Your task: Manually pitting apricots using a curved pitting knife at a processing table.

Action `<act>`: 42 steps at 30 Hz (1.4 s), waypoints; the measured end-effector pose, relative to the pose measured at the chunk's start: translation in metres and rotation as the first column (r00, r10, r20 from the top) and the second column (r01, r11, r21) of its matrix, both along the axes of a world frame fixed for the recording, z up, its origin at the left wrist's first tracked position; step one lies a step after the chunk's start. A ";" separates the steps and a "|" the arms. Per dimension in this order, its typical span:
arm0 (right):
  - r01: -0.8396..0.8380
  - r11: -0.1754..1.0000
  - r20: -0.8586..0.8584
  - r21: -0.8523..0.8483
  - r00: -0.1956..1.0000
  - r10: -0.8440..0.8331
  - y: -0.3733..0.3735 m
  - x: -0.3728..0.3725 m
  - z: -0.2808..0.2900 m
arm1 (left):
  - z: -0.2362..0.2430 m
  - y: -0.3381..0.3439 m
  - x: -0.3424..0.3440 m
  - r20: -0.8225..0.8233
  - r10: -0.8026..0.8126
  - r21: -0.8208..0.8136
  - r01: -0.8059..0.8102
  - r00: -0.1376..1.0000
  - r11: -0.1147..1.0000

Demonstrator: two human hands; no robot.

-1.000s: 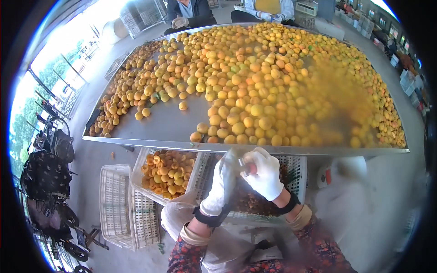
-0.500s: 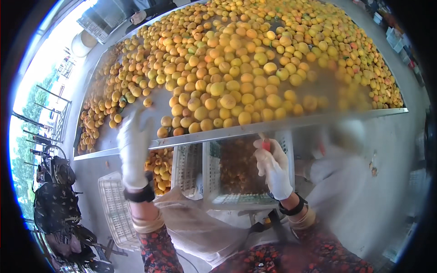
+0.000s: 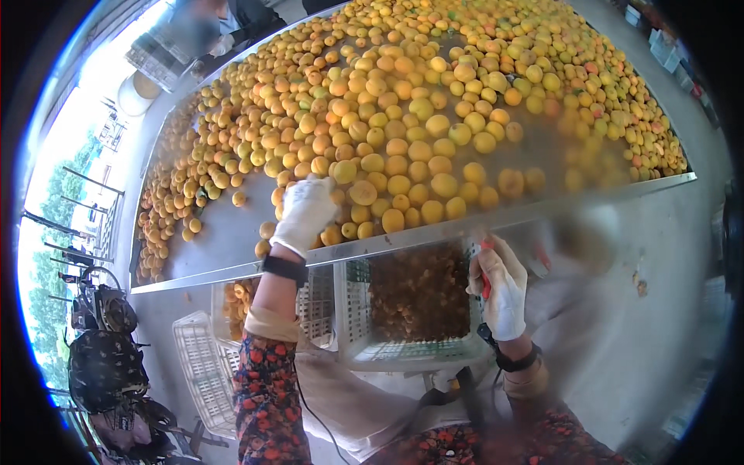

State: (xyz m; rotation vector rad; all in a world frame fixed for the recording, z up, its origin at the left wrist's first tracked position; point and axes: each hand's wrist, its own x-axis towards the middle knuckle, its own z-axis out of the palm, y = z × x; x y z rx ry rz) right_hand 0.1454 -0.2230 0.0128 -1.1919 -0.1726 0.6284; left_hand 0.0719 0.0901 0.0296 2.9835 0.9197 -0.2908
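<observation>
Far left: dark bags point(image 3: 105, 360) sit on the ground at the picture's edge, well apart from your hands
Empty crate: a white slatted crate point(image 3: 203, 372) lies on the floor below the table's left corner
Fruit crate: just right of it, a second white crate point(image 3: 232, 304) holds a few orange fruit halves, partly hidden by your left forearm
Table: the long metal sorting table point(image 3: 225, 240) runs across the view, its near rim just above the crates
Left hand: your left hand point(image 3: 304, 213), in a white glove, reaches over the rim onto the table; the fingers curl down over the fruit, but you cannot tell whether they have closed on one
Apricots: the yellow-orange apricots point(image 3: 403, 147) cover most of the table; the nearest ones lie touching and just right of your left fingers
Middle crate: a white crate point(image 3: 364, 345) under the rim, between your two hands, is filled with dark brownish pieces
Right hand: your right hand point(image 3: 502, 288), also gloved in white, hangs below the rim at the middle crate's right side, fingers closed around a small red-handled tool point(image 3: 486, 279)
Top left: another person point(image 3: 232, 19) stands at the table's far end
</observation>
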 end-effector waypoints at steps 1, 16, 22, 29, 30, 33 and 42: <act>-0.039 0.999 -0.018 -0.001 0.999 0.039 0.001 0.000 0.001 | -0.007 0.004 -0.002 0.000 0.004 0.006 -0.004 1.000 1.000; -0.106 0.993 -0.066 -0.053 0.993 0.102 -0.003 -0.003 0.012 | -0.003 0.016 0.046 0.187 -0.187 -0.033 0.196 0.964 0.980; -0.076 0.996 -0.067 -0.055 0.995 0.072 -0.005 0.002 0.001 | 0.014 0.058 0.020 0.287 0.814 -0.841 0.540 0.505 -0.038; -0.051 0.998 -0.055 -0.027 0.997 0.050 -0.002 -0.003 -0.009 | 0.052 0.043 -0.116 0.343 0.814 -0.804 0.595 0.469 -0.004; -0.060 0.996 -0.016 -0.069 0.998 0.059 0.000 -0.006 -0.009 | 0.053 0.037 -0.140 0.318 0.837 -0.835 0.550 0.445 0.025; -0.061 0.959 0.298 -0.277 0.943 0.147 0.012 -0.028 -0.002 | 0.042 0.019 -0.227 0.274 0.883 -0.877 0.476 0.381 0.066; -0.345 0.913 0.115 -0.217 0.920 0.375 0.020 -0.079 0.000 | -0.068 -0.075 -0.472 0.532 0.846 -0.734 -0.503 -0.008 0.457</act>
